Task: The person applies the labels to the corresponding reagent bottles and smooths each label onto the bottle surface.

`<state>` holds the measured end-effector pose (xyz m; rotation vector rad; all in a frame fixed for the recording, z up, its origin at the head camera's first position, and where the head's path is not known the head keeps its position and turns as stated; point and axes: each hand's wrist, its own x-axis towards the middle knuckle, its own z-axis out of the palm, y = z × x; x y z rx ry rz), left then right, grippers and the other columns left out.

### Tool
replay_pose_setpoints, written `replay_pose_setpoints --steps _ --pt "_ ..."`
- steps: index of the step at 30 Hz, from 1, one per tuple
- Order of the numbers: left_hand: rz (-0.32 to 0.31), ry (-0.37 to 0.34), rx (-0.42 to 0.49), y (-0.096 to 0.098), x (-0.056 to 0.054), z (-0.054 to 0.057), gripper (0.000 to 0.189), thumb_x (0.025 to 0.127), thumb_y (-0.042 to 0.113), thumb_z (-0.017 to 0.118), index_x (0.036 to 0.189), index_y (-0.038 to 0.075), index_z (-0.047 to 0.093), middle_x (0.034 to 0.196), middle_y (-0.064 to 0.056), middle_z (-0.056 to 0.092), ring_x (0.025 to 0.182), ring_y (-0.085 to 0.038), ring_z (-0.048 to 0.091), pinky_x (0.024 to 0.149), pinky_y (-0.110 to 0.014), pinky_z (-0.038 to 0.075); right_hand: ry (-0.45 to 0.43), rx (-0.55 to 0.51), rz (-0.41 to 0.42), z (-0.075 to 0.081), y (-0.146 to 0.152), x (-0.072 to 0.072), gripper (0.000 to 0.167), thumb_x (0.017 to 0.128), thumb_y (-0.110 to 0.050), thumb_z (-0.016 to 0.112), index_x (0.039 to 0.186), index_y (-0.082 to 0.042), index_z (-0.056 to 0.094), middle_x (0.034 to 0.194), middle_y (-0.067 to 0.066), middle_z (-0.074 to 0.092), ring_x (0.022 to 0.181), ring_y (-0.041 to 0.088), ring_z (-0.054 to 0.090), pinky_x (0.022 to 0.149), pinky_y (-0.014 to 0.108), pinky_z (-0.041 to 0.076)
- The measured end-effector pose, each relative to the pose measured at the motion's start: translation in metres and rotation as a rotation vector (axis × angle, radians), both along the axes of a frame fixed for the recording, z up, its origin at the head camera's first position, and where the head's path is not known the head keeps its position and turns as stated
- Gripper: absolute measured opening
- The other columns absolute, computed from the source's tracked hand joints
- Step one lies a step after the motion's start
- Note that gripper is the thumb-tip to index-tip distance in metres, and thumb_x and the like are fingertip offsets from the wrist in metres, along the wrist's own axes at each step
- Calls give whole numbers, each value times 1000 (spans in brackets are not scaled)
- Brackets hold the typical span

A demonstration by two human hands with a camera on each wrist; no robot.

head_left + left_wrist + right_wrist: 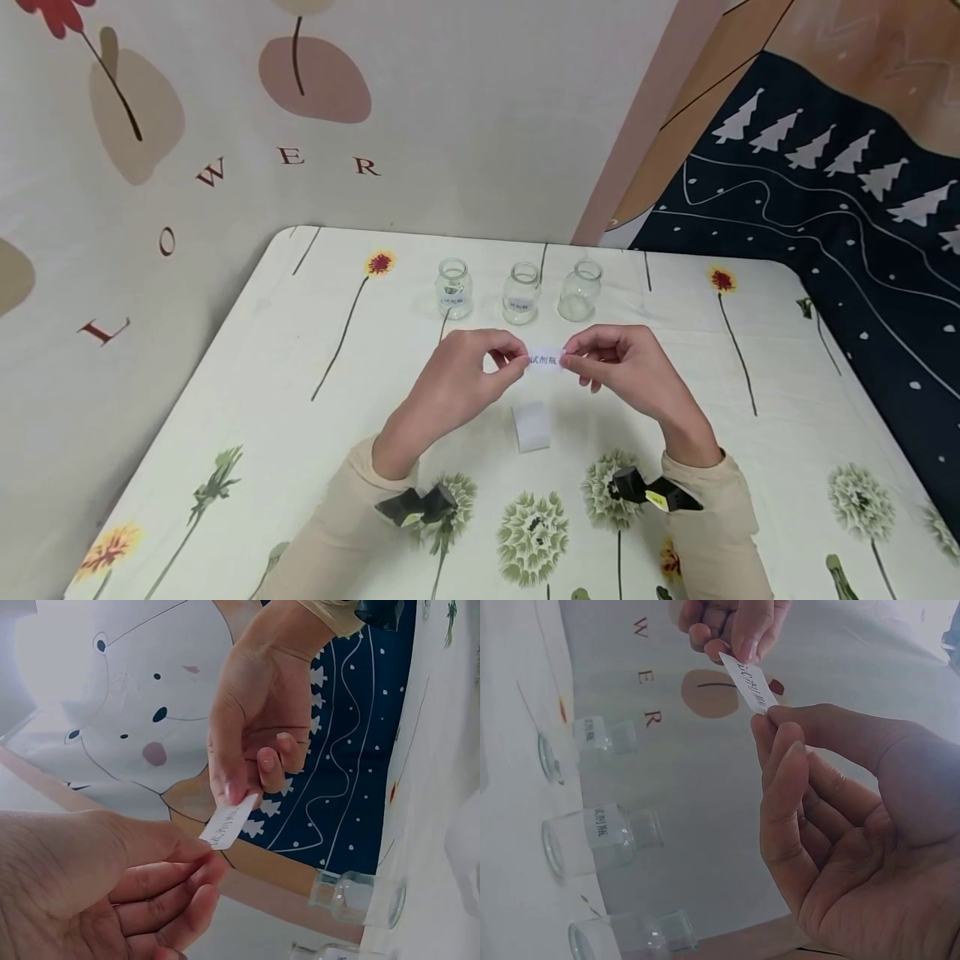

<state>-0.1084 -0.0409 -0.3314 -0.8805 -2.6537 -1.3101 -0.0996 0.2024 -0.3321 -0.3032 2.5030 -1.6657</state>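
Between both hands a small white label (pixel 544 358) with dark printed characters is stretched flat above the table. My left hand (pixel 465 379) pinches its left end between thumb and forefinger; my right hand (pixel 633 367) pinches the right end the same way. Just beyond stand three clear glass jars in a row. The left jar (pixel 453 289) and the middle jar (pixel 521 293) each carry a similar printed label, while the right jar (pixel 580 291) shows plain glass. Below the hands a white piece of paper (pixel 532 427) lies on the table.
A white cloth with printed flowers covers the table (pixel 292 450). Behind it hangs a pale printed curtain (pixel 480 125), and a dark blue panel with white trees (pixel 817 192) drops along the right side. Small black cameras (pixel 420 504) are strapped to both sleeves.
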Motion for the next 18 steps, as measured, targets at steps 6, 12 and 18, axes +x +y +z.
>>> replay_pose_setpoints --steps 6,12,18 --pt "2 14 36 4 -4 -5 11 97 10 69 90 13 77 83 8 71 80 -7 63 71 -27 50 9 6 -13 0 1 0 14 92 -10 79 98 2 74 78 7 70 63 23 64 62 32 55" --pt "25 37 108 9 -10 -15 5 96 12 75 93 10 79 85 5 75 78 -10 64 71 -28 52 26 1 -23 -4 4 -4 14 93 -9 77 99 4 73 78 8 70 63 20 63 61 29 54" --pt "58 10 154 14 -14 -22 4 93 12 79 93 9 81 83 4 76 74 -11 60 65 -26 48 30 16 -29 -8 6 -8 13 93 -8 78 99 4 74 77 8 70 63 19 63 61 30 54"
